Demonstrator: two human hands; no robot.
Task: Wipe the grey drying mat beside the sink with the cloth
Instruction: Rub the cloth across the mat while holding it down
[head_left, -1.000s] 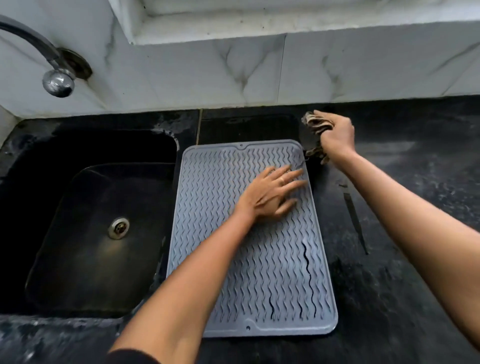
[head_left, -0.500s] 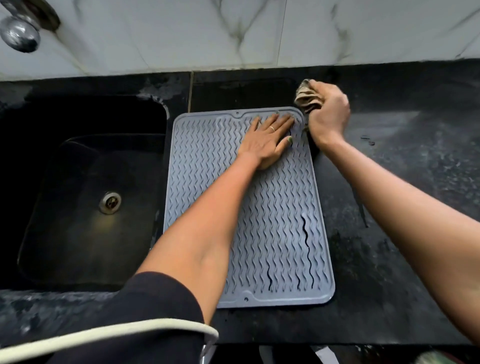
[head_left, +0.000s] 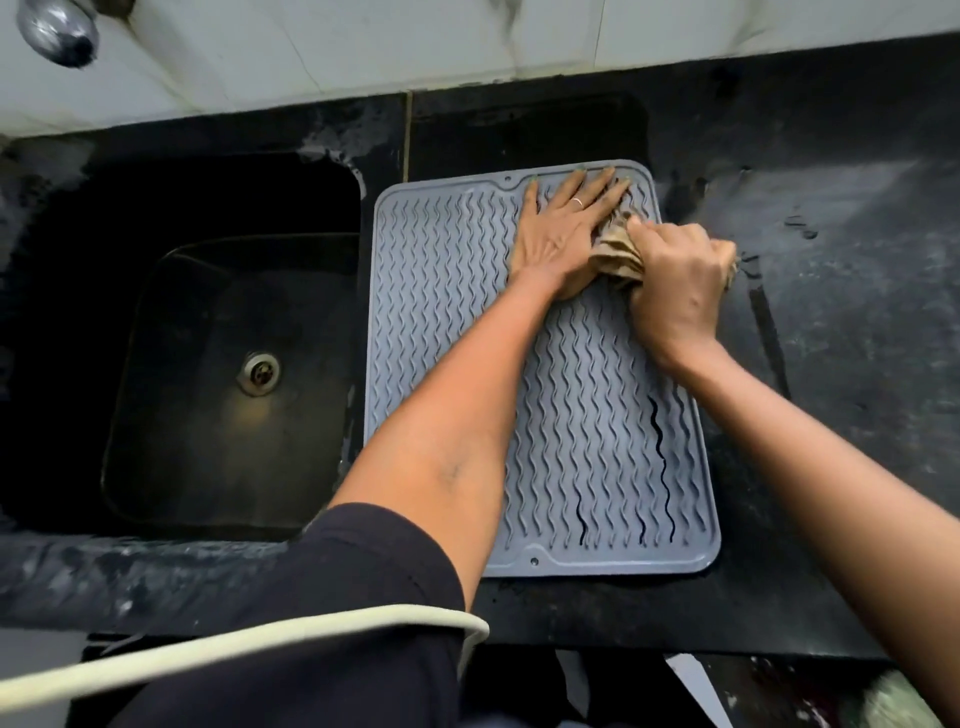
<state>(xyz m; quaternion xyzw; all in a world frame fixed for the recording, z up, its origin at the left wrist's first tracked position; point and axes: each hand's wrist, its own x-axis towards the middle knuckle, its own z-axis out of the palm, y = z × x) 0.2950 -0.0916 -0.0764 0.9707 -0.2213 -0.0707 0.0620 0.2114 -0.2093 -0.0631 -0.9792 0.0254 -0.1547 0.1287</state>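
The grey drying mat (head_left: 452, 322), ribbed with wavy lines, lies flat on the black counter just right of the sink. My left hand (head_left: 563, 228) presses flat on the mat's far right corner, fingers straight and spread. My right hand (head_left: 680, 280) grips a bunched tan cloth (head_left: 618, 252) and holds it down on the mat's right edge, right beside my left hand. Most of the cloth is hidden inside the fist.
A dark sink (head_left: 218, 353) with a metal drain (head_left: 260, 371) sits left of the mat. A chrome tap (head_left: 57, 28) hangs at the top left before the white marble wall (head_left: 467, 41). Black counter (head_left: 841, 291) stretches to the right.
My right hand has brought the cloth from the counter behind the mat's corner down onto the mat's right edge. My left hand slid up to the far corner. The camera leaned forward.
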